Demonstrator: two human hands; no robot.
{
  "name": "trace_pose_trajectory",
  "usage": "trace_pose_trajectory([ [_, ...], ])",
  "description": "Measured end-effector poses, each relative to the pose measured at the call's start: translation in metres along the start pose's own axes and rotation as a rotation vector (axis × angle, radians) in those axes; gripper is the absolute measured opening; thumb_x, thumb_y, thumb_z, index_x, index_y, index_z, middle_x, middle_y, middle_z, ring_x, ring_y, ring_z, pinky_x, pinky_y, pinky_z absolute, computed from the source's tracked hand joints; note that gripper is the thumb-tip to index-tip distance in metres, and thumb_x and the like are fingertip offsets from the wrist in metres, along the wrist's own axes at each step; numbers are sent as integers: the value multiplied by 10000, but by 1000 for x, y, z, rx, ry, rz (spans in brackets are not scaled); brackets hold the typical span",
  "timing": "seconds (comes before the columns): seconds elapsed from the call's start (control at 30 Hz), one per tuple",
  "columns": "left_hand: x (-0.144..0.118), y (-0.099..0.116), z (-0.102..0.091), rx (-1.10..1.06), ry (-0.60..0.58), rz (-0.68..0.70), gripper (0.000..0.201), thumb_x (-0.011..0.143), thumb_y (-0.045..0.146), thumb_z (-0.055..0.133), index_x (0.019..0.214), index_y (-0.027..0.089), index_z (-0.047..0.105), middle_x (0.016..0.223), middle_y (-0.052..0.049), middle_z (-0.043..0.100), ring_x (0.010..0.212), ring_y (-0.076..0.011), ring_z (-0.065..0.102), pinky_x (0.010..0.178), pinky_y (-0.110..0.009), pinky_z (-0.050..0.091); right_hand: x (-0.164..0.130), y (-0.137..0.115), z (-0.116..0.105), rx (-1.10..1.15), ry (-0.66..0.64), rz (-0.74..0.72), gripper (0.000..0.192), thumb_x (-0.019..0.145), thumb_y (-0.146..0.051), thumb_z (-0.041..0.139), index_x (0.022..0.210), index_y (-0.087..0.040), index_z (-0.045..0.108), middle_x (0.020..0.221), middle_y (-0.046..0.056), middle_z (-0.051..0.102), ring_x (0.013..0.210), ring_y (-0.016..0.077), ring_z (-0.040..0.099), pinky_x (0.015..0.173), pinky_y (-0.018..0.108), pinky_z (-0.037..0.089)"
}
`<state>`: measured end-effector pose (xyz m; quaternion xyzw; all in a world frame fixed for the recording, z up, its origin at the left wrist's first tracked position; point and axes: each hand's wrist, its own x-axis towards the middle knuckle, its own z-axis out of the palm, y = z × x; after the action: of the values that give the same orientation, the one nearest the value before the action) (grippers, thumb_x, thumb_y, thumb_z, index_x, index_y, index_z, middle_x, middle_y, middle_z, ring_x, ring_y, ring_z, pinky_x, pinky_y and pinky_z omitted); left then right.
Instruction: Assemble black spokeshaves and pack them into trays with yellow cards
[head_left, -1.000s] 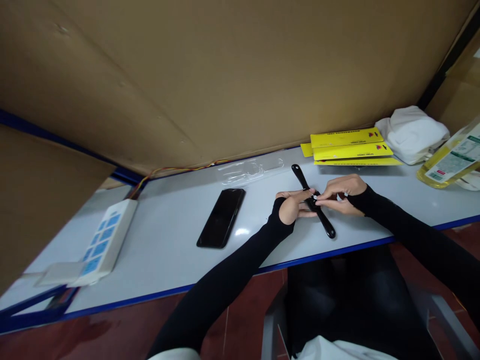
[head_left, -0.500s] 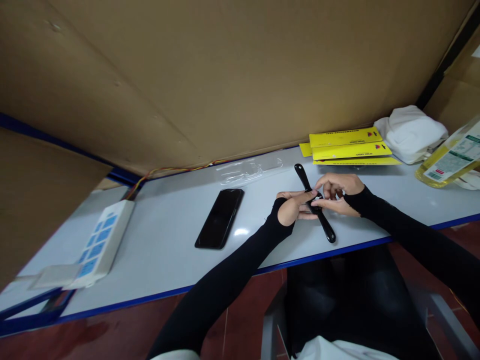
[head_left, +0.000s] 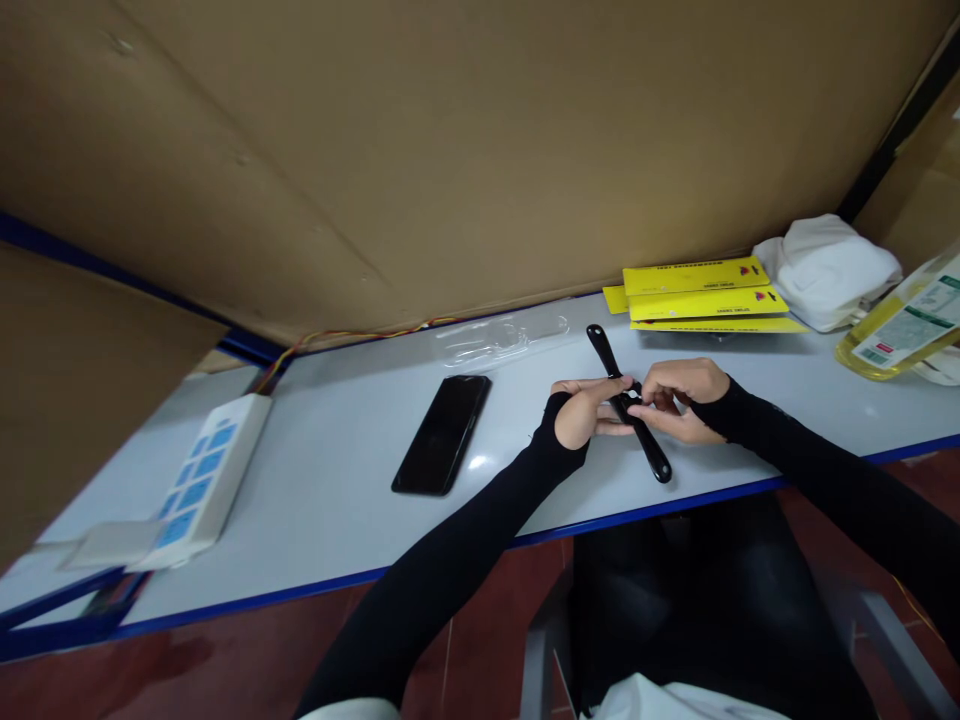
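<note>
Nearest to us, our left hand [head_left: 581,418] and our right hand [head_left: 679,398] meet over a black strap [head_left: 628,404] that lies diagonally on the white table [head_left: 337,470], close to its near blue edge. We press the strap down with the left fingers so it cannot slide, while the right fingertips are drawn together, pinching at a small pale spot at its middle; what that spot is we cannot tell. Both ends of the strap stick out free, one toward us and one away. To the left, well apart from the hands, a black phone [head_left: 442,434] lies flat, screen up, and further left a white box with blue squares [head_left: 202,482] sits near the table's edge. Farther back, a clear plastic wrapper [head_left: 495,340] rests near the cardboard wall [head_left: 450,150], and to the right a stack of yellow packets [head_left: 701,295], a white cloth [head_left: 825,268] and a bottle of yellow liquid [head_left: 900,325].
</note>
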<state>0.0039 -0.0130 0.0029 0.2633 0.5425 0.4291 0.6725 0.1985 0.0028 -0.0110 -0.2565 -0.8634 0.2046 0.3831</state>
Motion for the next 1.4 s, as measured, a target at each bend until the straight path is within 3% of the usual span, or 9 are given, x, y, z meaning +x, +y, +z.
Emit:
trace_pose_trajectory([
  [0.17,2,-4,0,-10,-12,-12,212,691,166,929,778,36,786,681,-136,759,715,-318,806,719,-456,714,0,5,2,-31,-21,-61,245,972,-272,655,755,-204,566,640,-50,534,530,87,438,534,242,352],
  [0.5,1,-4,1,1,-22,-19,216,760,208,889,763,37,757,763,-160,779,682,-286,794,711,-446,715,1,8,5,-43,-42,-61,263,928,-176,621,695,-204,502,646,-52,489,551,83,405,572,236,356],
  [0.87,1,-3,-1,4,-36,0,84,775,135,757,749,62,723,712,-133,758,645,-276,783,724,-465,712,1,4,-1,42,-74,71,339,961,-387,711,717,-201,567,578,-57,503,508,85,417,532,238,353],
  [0.97,1,-1,0,6,-4,7,71,780,124,727,735,69,721,689,-121,747,591,-254,761,709,-468,711,0,0,-3,68,-37,158,283,924,-373,747,769,-208,578,588,-63,517,496,80,404,499,229,346],
  [1.07,0,0,3,15,11,13,93,795,106,693,716,65,720,658,-110,735,556,-232,742,695,-453,709,0,-1,-4,97,16,196,230,891,-364,782,942,-197,632,647,-73,537,484,64,424,462,214,317],
  [1.2,-2,2,4,27,13,13,118,800,102,685,687,73,707,619,-104,718,558,-237,744,711,-465,708,0,0,-6,115,18,145,367,919,-308,759,1255,-188,673,767,-50,594,495,55,493,453,216,322],
  [1.4,-2,1,2,17,9,25,46,765,105,699,763,77,735,674,-123,753,666,-286,794,735,-463,709,1,1,-8,62,28,56,177,948,-317,745,1087,-212,776,774,-16,613,504,70,503,457,245,353],
])
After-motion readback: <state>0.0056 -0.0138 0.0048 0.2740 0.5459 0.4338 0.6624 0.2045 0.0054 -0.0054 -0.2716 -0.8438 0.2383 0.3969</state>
